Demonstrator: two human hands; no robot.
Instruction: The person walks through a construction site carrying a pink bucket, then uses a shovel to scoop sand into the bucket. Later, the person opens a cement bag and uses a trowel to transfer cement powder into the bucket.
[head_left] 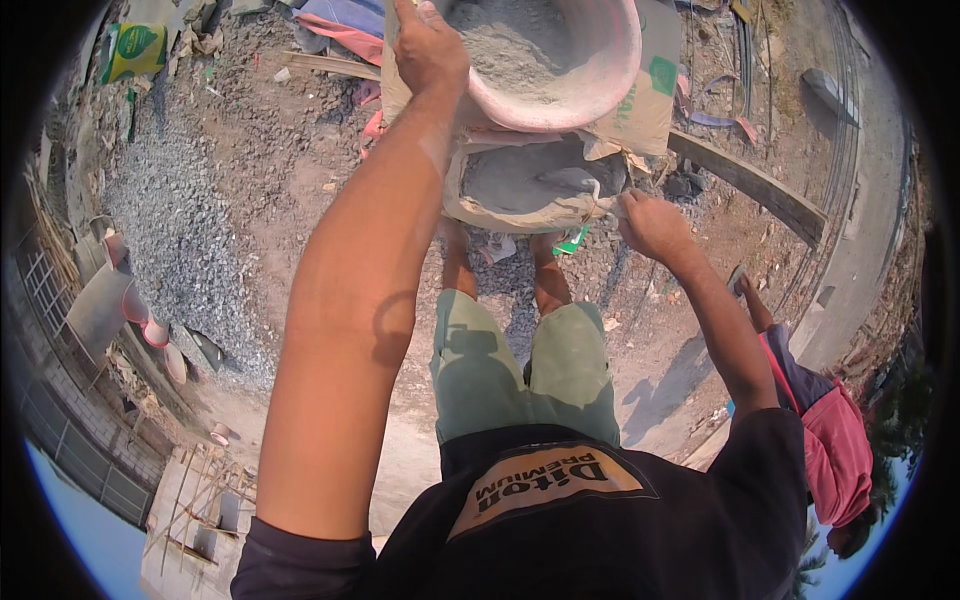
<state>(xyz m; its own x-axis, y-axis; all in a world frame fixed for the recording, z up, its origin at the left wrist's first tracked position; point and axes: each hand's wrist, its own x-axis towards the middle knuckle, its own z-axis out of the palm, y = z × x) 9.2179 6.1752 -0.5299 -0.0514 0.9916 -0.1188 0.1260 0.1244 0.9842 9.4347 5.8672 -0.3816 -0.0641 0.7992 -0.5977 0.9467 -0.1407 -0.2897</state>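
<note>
A round pink tub holding grey powder, probably cement, is at the top of the view. Below it lies an opened paper cement bag, with more grey powder inside. My left hand is closed beside the tub's left rim; its fingertips meet the top edge of the view, so what they grip is hidden. My right hand pinches the torn right edge of the bag. My feet are beside the bag's near side.
Brown printed paper lies under the tub. A plank extends to the right. Gravel is heaped at left, near a yellow-green sack. Another person in a red top is at lower right.
</note>
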